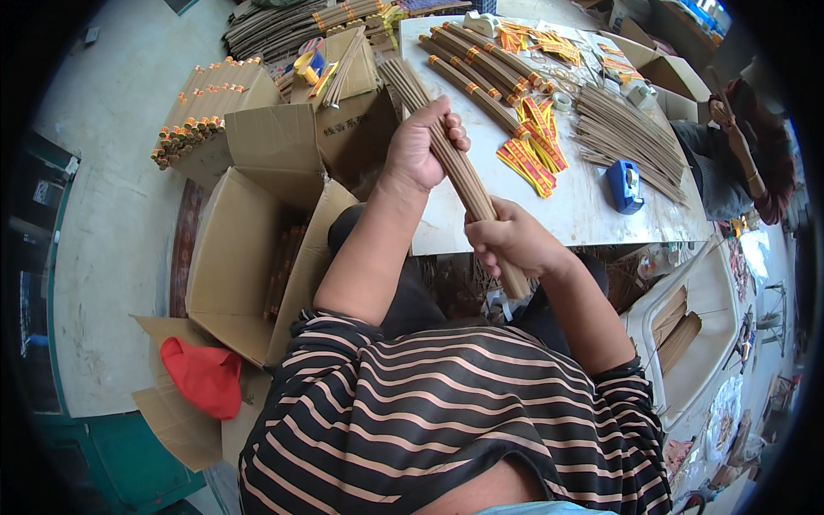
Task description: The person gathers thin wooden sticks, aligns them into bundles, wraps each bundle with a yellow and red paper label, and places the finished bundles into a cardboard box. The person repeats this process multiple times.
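Observation:
A thick bundle of brown incense sticks [463, 176] slants in front of me, over the near left edge of the white table [463, 230]. My left hand [421, 146] is wrapped round its upper part, and my right hand [515, 239] grips it near the lower end. The bundle's far end fans out slightly. On the table beyond lie wrapped incense bundles [481, 60] with red and yellow bands. Red and yellow paper labels [534, 153] are heaped nearby. Loose incense sticks [631, 137] spread at the right, beside a blue tape dispenser [626, 187].
An open cardboard box [232, 257] with dark bundles inside stands at my left; a red cloth [202, 378] hangs on its flap. Finished bundles are stacked on another box [210, 103]. A white tub [687, 330] holding sticks sits right. Another person [755, 146] is at the far right.

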Demonstrator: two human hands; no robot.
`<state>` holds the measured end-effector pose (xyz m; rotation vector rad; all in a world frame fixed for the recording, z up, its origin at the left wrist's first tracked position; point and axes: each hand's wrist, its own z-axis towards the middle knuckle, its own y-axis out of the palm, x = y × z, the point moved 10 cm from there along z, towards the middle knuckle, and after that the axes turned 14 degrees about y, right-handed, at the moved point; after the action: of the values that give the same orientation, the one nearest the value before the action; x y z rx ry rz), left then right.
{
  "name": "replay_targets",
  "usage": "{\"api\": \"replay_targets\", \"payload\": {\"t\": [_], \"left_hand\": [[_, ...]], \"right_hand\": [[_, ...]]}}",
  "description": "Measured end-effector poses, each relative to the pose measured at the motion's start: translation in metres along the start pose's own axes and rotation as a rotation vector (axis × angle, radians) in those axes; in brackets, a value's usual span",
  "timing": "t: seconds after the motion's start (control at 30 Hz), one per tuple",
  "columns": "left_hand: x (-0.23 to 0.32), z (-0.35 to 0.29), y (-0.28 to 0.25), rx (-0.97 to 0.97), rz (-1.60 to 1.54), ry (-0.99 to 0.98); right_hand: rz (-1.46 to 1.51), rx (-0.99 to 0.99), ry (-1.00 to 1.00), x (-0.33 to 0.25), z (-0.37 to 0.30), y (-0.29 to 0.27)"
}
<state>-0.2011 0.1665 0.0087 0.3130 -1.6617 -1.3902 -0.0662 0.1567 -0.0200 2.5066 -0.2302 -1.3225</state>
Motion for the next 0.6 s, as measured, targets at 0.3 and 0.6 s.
{"api": "replay_targets", "payload": {"t": [0.3,0.6], "left_hand": [[0.005,-0.012,-0.002,0.002,0.184,0.13],[0.003,-0.025,-0.012,0.116,0.286,0.137]], "right_hand": [[-0.147,0.151,0.002,0.017,-0.001,-0.004],[-0.25,0.353,-0.067,0.022,-0.003,-0.012]]}}
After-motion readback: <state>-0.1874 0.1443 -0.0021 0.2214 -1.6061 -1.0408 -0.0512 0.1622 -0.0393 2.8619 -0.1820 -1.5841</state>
